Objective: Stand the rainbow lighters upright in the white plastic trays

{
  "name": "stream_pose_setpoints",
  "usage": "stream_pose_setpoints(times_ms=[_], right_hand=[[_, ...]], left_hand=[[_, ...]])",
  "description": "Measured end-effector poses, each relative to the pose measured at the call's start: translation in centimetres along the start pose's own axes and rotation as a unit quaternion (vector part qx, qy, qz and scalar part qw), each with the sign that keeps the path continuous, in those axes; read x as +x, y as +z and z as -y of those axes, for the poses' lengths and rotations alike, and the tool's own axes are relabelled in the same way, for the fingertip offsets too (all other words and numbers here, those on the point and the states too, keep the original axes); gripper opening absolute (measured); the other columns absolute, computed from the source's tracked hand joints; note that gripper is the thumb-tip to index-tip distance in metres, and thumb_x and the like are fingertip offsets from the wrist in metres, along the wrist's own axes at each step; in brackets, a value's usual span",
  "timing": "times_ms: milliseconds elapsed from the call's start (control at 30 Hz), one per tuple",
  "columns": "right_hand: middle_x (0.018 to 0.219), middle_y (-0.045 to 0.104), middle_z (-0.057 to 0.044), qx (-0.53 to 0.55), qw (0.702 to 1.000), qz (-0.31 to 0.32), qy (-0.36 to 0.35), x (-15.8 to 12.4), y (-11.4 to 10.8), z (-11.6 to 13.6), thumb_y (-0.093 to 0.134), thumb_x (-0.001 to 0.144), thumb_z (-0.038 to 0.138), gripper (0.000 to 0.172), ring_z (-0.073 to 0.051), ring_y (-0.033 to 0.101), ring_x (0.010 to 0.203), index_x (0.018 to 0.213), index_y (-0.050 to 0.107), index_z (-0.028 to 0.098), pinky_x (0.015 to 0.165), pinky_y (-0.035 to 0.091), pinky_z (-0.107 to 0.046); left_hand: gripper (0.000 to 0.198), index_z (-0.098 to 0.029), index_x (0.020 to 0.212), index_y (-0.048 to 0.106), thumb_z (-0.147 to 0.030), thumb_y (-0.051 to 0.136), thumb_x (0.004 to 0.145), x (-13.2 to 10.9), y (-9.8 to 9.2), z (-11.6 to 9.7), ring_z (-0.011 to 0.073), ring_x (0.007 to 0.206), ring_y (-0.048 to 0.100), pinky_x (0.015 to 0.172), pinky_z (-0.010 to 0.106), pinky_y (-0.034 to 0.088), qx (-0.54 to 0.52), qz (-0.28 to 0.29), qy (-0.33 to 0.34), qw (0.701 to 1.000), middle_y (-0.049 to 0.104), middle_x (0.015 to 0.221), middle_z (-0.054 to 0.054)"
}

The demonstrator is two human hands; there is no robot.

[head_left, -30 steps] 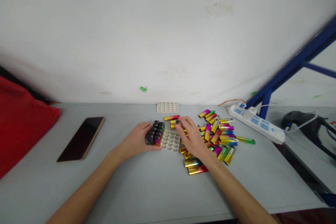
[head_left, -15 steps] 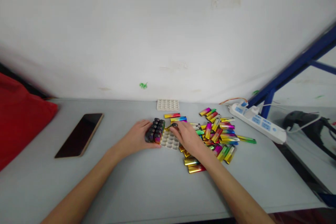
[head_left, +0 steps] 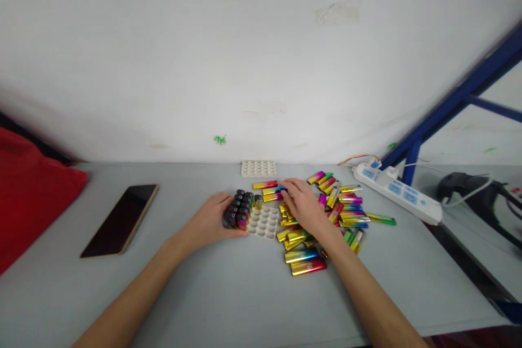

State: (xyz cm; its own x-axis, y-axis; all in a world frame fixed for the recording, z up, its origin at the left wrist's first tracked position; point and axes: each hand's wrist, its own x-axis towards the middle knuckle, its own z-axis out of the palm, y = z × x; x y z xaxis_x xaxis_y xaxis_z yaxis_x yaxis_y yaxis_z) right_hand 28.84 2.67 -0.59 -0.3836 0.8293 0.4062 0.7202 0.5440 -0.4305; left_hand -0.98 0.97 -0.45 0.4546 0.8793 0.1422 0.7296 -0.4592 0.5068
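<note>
Several lighters with black tops and shiny coloured bodies stand upright in the left part of a white tray with round holes. My left hand curves round the left side of these standing lighters, fingers behind and thumb in front. A single lighter stands at the back of the tray, beside the others. Right of the tray, the fingertips of my right hand close on the blue end of a lighter lying flat. Part of the pile of lighters is hidden under my right hand and forearm.
A second white holed tray lies near the wall. On the left are a dark phone and a red cloth. To the right, a white power strip with cables lies by a blue metal frame.
My right hand has let go of a lighter, which now stands in the tray, and moved to a lighter lying at the back of the pile. My left hand stays round the standing lighters.
</note>
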Motion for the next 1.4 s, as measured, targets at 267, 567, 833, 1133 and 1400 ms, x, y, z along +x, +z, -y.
stream_pose_setpoints(times_ms=[267, 567, 833, 1133, 1400], right_hand=[[0.123, 0.075, -0.015, -0.022, 0.997, 0.056, 0.043, 0.5, 0.9, -2.1, 0.061, 0.106, 0.025, 0.030, -0.027, 0.068, 0.116, 0.133, 0.072, 0.018, 0.106, 0.052, -0.043], [0.107, 0.073, -0.008, 0.042, 0.992, 0.081, 0.089, 0.2, 0.4, -1.8, 0.073, 0.098, 0.025, 0.014, -0.023, 0.068, 0.099, 0.110, 0.075, 0.019, 0.094, 0.053, -0.037], [0.111, 0.075, -0.012, 0.002, 0.996, 0.068, 0.059, 0.1, 0.8, -1.1, 0.062, 0.105, 0.020, 0.017, -0.025, 0.070, 0.103, 0.118, 0.072, 0.018, 0.097, 0.053, -0.040], [0.089, 0.074, -0.007, 0.228, 0.954, -0.127, 0.145, 0.6, -0.2, -0.7, 0.057, 0.105, 0.042, 0.030, -0.022, 0.071, 0.079, 0.111, 0.076, 0.019, 0.082, 0.057, -0.037], [0.086, 0.072, -0.002, 0.535, 0.775, -0.198, 0.272, 1.2, -1.0, 1.3, 0.091, 0.070, 0.056, 0.045, -0.017, 0.064, 0.080, 0.095, 0.079, 0.021, 0.073, 0.056, -0.031]], left_hand=[[0.070, -0.021, 0.115, 0.074, -0.064, 0.092, 0.063, 0.0, 0.1, 0.2, 0.0395, 0.118, 0.069, 0.109, 0.052, 0.054, 0.003, -0.001, -0.011, 1.000, 0.076, 0.124, 0.016], [0.069, -0.021, 0.112, 0.074, -0.066, 0.092, 0.063, -0.1, 0.1, 0.1, 0.0406, 0.116, 0.070, 0.107, 0.051, 0.055, 0.019, -0.004, -0.018, 1.000, 0.077, 0.120, 0.016], [0.065, -0.025, 0.109, 0.073, -0.069, 0.089, 0.064, 0.0, 0.2, 0.5, 0.0390, 0.113, 0.071, 0.104, 0.049, 0.057, 0.019, -0.012, -0.005, 1.000, 0.077, 0.117, 0.014], [0.064, -0.024, 0.107, 0.074, -0.070, 0.088, 0.064, 0.0, 0.2, 0.6, 0.0391, 0.109, 0.072, 0.101, 0.049, 0.058, 0.028, -0.005, -0.004, 1.000, 0.077, 0.113, 0.014], [0.067, -0.026, 0.115, 0.076, -0.068, 0.088, 0.064, -0.2, 0.6, 1.2, 0.0417, 0.114, 0.070, 0.104, 0.053, 0.057, 0.029, -0.018, 0.007, 0.999, 0.077, 0.121, 0.014]])
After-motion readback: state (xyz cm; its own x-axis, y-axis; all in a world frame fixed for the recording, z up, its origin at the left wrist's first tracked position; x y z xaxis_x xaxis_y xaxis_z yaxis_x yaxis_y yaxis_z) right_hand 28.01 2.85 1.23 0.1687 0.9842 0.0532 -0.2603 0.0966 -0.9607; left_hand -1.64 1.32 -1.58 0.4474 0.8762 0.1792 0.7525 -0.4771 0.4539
